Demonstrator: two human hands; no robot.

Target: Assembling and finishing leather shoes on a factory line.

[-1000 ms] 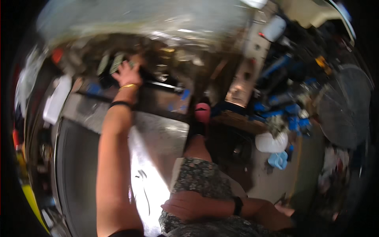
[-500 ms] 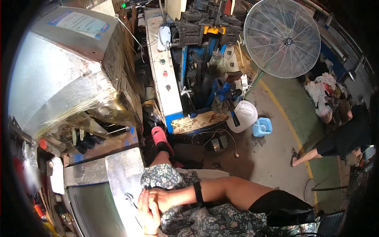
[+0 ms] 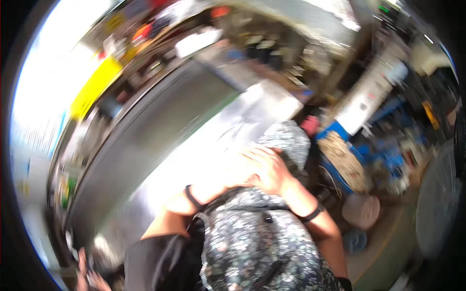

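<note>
Both hands rest together over my lap, beside the bright edge of a metal worktop (image 3: 274, 99). My right hand (image 3: 272, 169) lies across my left, its fingers stretched out and laid flat. My left hand (image 3: 235, 169) is washed out by glare; its fingers are partly covered and blurred. I see no object in either hand. Beneath them spreads a floral apron (image 3: 262, 233) over my lap. A dark band shows on each wrist.
A long dark belt-like surface (image 3: 155, 126) runs left of the worktop. At right stand a blue-framed machine (image 3: 335, 128), a pale round bucket (image 3: 360, 211), a blue container (image 3: 355, 240) and a large fan (image 3: 439, 199). Another person's hand (image 3: 90, 279) shows at lower left.
The view has swung left, bringing the long dark surface into the middle and shifting the machine and fan rightward. My hands stay together, and both forearms now show.
</note>
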